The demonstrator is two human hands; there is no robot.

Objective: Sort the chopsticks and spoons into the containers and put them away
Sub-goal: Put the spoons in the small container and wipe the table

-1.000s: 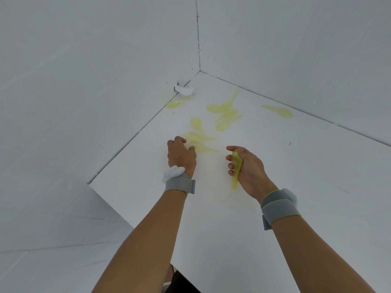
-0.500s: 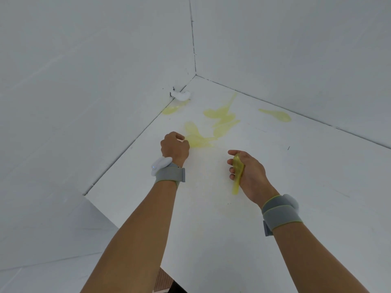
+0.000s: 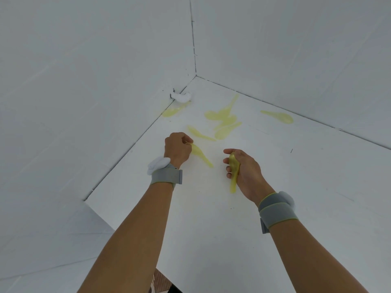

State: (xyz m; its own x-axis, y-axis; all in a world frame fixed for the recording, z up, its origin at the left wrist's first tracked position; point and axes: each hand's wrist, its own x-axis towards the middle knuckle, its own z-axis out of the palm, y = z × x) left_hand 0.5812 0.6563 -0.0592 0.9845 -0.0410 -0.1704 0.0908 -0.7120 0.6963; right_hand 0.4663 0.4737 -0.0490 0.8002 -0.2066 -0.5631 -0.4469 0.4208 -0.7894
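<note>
1. The left hand (image 3: 176,148) now pinches a yellow spoon (image 3: 201,153) clear of the desk (image 3: 317,187) – half a second ago it was only closing on it.
2. The right hand (image 3: 243,168) grips a second spoon (image 3: 233,170).
3. More spoons (image 3: 224,121) lie mid-frame, one (image 3: 279,116) at upper right – gathering continues; no containers visible.
4. No readable writing.

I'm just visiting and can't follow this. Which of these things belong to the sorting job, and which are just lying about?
Part of the job:
- spoon pinched by the left hand
- spoon gripped in the right hand
- loose spoons on the table
- lone spoon at the right
- spoon by the wall

Just there:
- white lump in the corner
- wristbands
</note>
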